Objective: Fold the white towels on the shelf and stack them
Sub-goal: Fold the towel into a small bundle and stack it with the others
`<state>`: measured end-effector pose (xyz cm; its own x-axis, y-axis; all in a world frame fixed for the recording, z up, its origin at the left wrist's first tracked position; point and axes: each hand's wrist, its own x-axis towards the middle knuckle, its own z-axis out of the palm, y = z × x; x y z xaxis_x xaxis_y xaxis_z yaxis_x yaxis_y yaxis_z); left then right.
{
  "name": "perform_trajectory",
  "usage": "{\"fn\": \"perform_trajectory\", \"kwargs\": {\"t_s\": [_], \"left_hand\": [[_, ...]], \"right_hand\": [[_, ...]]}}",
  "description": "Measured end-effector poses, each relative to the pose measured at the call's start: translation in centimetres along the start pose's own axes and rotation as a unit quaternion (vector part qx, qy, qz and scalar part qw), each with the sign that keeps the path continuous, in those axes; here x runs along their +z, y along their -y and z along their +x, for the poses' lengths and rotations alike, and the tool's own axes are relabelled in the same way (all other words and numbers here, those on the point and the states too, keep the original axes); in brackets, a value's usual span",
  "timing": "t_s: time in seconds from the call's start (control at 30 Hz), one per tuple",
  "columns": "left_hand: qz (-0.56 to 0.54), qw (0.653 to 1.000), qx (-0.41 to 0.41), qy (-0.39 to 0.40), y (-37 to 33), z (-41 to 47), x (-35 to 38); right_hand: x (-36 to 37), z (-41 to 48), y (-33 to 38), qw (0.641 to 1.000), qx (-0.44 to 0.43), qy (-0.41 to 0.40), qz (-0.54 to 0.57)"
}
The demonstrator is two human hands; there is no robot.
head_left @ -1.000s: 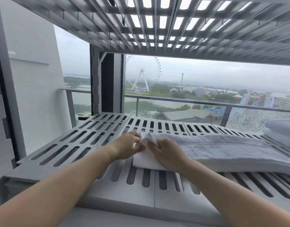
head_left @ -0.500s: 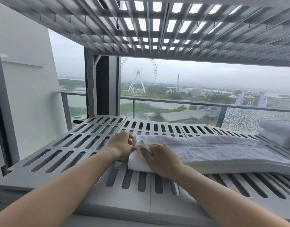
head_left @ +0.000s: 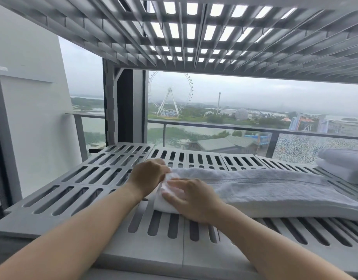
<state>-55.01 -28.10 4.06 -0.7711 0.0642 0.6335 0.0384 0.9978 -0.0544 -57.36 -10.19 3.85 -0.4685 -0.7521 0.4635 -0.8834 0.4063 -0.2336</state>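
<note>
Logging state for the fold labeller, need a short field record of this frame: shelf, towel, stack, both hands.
shelf: grey, slotted
towel: long white strip lying across it
stack: folded white towels, far right
left hand: pinches towel's left end
right hand: on the same end, grip blurred

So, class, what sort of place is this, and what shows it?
Probably a high-rise balcony used for laundry: a slatted shelf with a white towel, a glass railing behind it, and a Ferris wheel far off below.
</note>
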Motion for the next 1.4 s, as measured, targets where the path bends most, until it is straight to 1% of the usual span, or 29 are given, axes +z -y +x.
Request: {"fn": "perform_trajectory", "kwargs": {"t_s": [0.07, 0.13, 0.23, 0.3, 0.4, 0.5, 0.53, 0.6, 0.67, 0.73, 0.77, 0.83, 0.87, 0.93, 1.03, 1.1, 1.17, 1.23, 1.33, 1.4], "left_hand": [[0.036, 0.999, 0.015, -0.014, 0.0, 0.2, -0.4], [0.050, 0.998, 0.020, -0.016, 0.0, 0.3, -0.6], [0.082, 0.997, 0.012, 0.007, 0.2, 0.3, -0.3], [0.098, 0.995, 0.006, 0.024, 0.3, 0.2, 0.1], [0.111, 0.993, 0.005, 0.046, 0.1, 0.7, 0.2], [0.094, 0.993, -0.016, 0.072, -0.7, 2.2, -0.8], [0.080, 0.994, -0.030, 0.072, -1.1, 2.9, -1.1], [0.007, 0.995, -0.063, 0.078, -2.7, 4.5, -1.2], [-0.095, 0.986, -0.075, 0.113, -5.6, 6.3, -0.8], [-0.162, 0.969, -0.064, 0.176, -9.0, 7.4, 0.4], [-0.164, 0.962, -0.051, 0.213, -10.3, 7.6, 1.2], [-0.096, 0.949, -0.040, 0.296, -11.5, 7.1, 3.0], [-0.055, 0.942, -0.050, 0.327, -11.3, 6.5, 3.6], [-0.016, 0.928, -0.086, 0.363, -10.4, 5.5, 4.3], [-0.011, 0.920, -0.116, 0.373, -9.8, 5.0, 4.3], [-0.010, 0.919, -0.124, 0.375, -9.8, 5.1, 4.1], [-0.002, 0.914, -0.125, 0.387, -9.7, 5.5, 3.9], [-0.008, 0.915, -0.132, 0.382, -10.0, 6.4, 3.8], [-0.088, 0.926, -0.166, 0.326, -11.6, 8.2, 4.3], [-0.091, 0.933, -0.175, 0.301, -12.5, 9.1, 4.9]], "right_hand": [[-1.8, 1.0, -1.9, 0.999, 0.031, 0.000, 0.040], [-3.4, 2.0, -5.4, 0.995, 0.091, 0.032, 0.039], [-4.8, 1.3, -11.9, 0.972, 0.186, 0.135, -0.050], [-5.2, -0.2, -15.2, 0.952, 0.221, 0.182, -0.111], [-5.8, -1.3, -17.0, 0.948, 0.222, 0.184, -0.133], [-6.0, -1.1, -16.5, 0.955, 0.200, 0.180, -0.126], [-5.9, -0.9, -16.2, 0.959, 0.193, 0.176, -0.115], [-5.9, -0.5, -15.8, 0.965, 0.181, 0.166, -0.092], [-5.8, 0.2, -15.5, 0.970, 0.171, 0.154, -0.083], [-5.6, 0.8, -15.5, 0.973, 0.174, 0.135, -0.074], [-5.7, 0.9, -15.8, 0.972, 0.182, 0.126, -0.073], [-6.3, 0.4, -17.3, 0.964, 0.208, 0.136, -0.099], [-6.8, -0.3, -18.5, 0.953, 0.227, 0.155, -0.126], [-8.2, -2.1, -21.3, 0.926, 0.278, 0.185, -0.175], [-10.4, -4.4, -24.5, 0.901, 0.341, 0.186, -0.193], [-11.0, -4.8, -25.4, 0.902, 0.349, 0.179, -0.181], [-10.8, -4.8, -25.7, 0.911, 0.331, 0.166, -0.183], [-10.7, -4.4, -25.9, 0.926, 0.296, 0.148, -0.181], [-10.8, -3.8, -26.0, 0.949, 0.251, 0.121, -0.144], [-10.6, -3.5, -26.1, 0.955, 0.246, 0.102, -0.134]]}}
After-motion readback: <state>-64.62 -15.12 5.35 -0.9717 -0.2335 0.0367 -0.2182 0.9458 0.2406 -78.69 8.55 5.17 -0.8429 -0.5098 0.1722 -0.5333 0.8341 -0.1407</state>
